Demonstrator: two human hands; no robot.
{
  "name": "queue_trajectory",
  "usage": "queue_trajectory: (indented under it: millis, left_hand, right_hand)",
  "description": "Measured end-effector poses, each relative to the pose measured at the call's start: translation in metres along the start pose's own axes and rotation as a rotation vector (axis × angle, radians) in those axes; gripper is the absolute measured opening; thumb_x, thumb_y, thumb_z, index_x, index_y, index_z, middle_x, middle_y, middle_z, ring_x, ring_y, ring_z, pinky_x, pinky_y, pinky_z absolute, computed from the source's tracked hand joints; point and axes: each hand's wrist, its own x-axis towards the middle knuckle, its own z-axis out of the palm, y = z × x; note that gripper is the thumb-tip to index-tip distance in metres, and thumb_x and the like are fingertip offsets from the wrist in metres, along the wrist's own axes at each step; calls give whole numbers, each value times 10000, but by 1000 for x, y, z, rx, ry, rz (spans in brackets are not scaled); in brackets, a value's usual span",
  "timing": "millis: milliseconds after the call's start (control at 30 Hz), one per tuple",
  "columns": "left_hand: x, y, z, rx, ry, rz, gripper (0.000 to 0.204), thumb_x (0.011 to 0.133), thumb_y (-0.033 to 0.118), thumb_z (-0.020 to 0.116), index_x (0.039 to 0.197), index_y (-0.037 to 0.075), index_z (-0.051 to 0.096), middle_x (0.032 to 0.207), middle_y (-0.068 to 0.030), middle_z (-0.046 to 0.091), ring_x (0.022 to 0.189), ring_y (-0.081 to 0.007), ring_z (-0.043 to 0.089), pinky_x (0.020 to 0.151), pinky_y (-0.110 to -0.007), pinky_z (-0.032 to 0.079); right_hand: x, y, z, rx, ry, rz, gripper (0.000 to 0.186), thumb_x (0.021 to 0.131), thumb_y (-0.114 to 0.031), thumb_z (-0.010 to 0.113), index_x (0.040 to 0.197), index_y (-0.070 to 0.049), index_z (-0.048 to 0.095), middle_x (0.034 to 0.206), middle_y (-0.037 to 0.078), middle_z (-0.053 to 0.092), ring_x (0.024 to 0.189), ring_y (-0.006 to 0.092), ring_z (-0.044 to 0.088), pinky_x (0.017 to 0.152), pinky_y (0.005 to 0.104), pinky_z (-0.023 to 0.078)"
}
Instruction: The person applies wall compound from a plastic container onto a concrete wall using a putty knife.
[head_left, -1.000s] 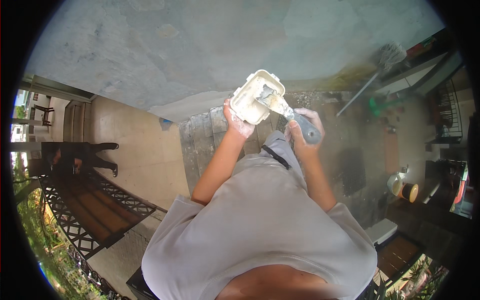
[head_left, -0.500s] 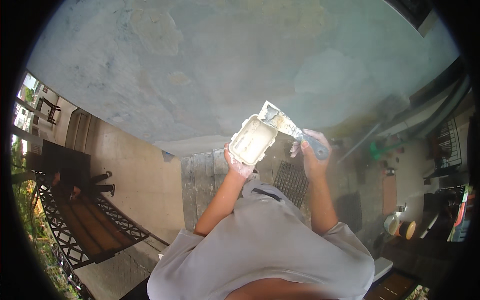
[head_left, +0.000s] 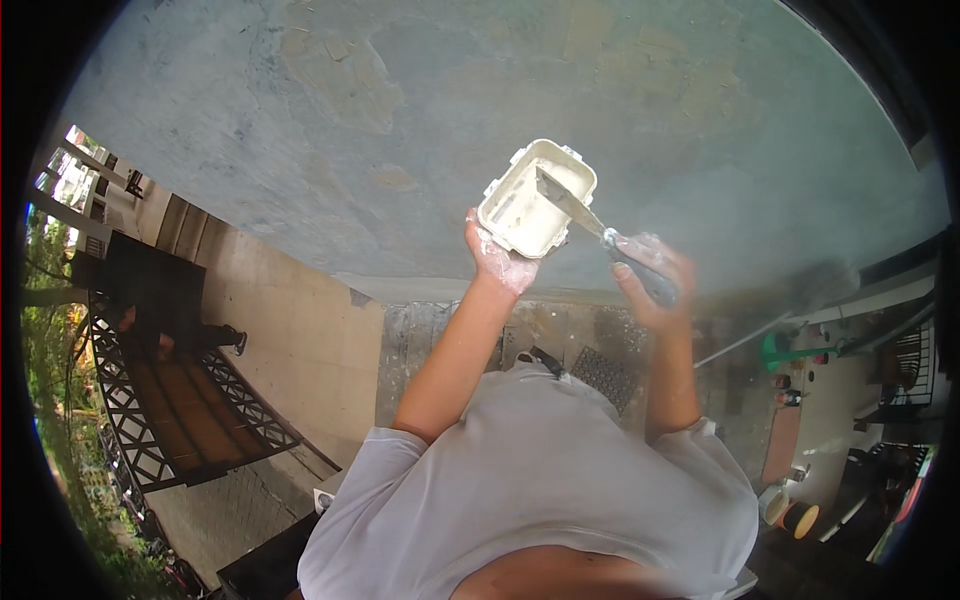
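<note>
My left hand [head_left: 500, 262], smeared with white paste, grips a small off-white plastic tub [head_left: 492, 212] from below and tilts its opening toward me. White filler paste [head_left: 532, 212] coats the inside of the tub. In my right hand [head_left: 655, 285] is a putty knife [head_left: 588, 217] with a grey handle, my fingers wrapped round it and also whitened. Its metal blade reaches over the rim into the tub. Directly beyond both hands rises a grey-blue wall [head_left: 450, 120] with uneven lighter patches.
At the left, a person in dark clothes [head_left: 150, 320] is by a dark bench with lattice sides [head_left: 190, 400]. Steps [head_left: 185, 235] lie behind that. A dark mat [head_left: 600, 380] is on the floor below my hands. Buckets [head_left: 798, 518] and a green object [head_left: 770, 352] stand at the right.
Both hands have risen, carrying the tub and the putty knife higher against the wall. The blade has turned from lying across the tub's corner to pointing into its opening.
</note>
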Motion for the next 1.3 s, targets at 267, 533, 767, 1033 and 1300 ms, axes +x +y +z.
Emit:
queue_trajectory:
  millis: [267, 533, 767, 1033, 1300]
  left_hand:
    - [8, 1, -11, -75, 0, 26, 740, 958, 601, 114, 1443, 152, 445, 1434, -119, 497, 1269, -368, 520, 922, -608, 500]
    - [4, 0, -21, -51, 55, -9, 722, 974, 567, 116, 1445, 127, 440, 1412, -146, 512, 1252, -361, 541, 948, -599, 504]
    - [12, -3, -30, -98, 4, -7, 721, 939, 620, 245, 1423, 136, 471, 1391, -149, 540, 1164, -397, 600, 753, -609, 564]
    - [18, -10, -40, -87, 112, 44, 738, 950, 625, 220, 1427, 116, 461, 1386, -153, 545, 1181, -392, 592, 813, -605, 557]
    - [21, -13, -38, -90, 21, -5, 694, 929, 571, 305, 1408, 101, 483, 1366, -164, 558, 1145, -384, 618, 728, -569, 597]
  right_hand:
    - [-4, -5, 8, -294, -145, -72, 349, 702, -32, 789, 1041, -100, 743, 930, 114, 692, 780, 277, 667, 668, 340, 529]
    - [-13, 10, 13, -173, 7, -98, 303, 740, -21, 771, 1040, -32, 728, 951, 134, 705, 802, 260, 690, 719, 343, 550]
    - [-13, 7, 18, -129, 182, 170, 234, 805, -19, 736, 1034, 25, 708, 957, 184, 725, 840, 251, 708, 745, 332, 553]
    - [-23, 16, 22, -138, 156, 97, 213, 789, -25, 734, 997, 18, 725, 937, 173, 724, 812, 288, 711, 723, 332, 552]
    - [-38, 28, 4, 18, 178, 235, 220, 783, -10, 735, 995, 47, 713, 958, 197, 715, 823, 285, 706, 750, 340, 551]
